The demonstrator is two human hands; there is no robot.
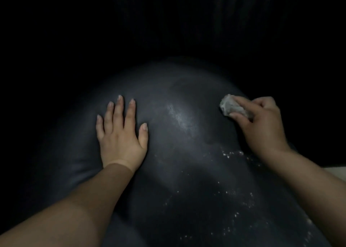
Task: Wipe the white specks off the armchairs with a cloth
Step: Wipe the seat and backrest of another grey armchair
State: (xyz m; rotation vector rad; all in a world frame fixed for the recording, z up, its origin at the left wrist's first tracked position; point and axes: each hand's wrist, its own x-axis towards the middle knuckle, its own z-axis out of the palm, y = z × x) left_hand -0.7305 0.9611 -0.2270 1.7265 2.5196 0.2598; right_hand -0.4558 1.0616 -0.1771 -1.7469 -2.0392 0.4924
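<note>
Left hand (120, 134) rests flat, fingers (119, 108) straight, on the dark armchair (177, 172); right hand (262, 123) pinches a wadded cloth (229, 104) beyond white specks (232, 190).

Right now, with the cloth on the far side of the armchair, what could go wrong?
The cloth in the right hand sits beyond most specks, so the near patch may be missed. The room is dark, so faint specks may go unseen. The left hand lies flat on the armchair and may smear the whitish streak beside it.
</note>
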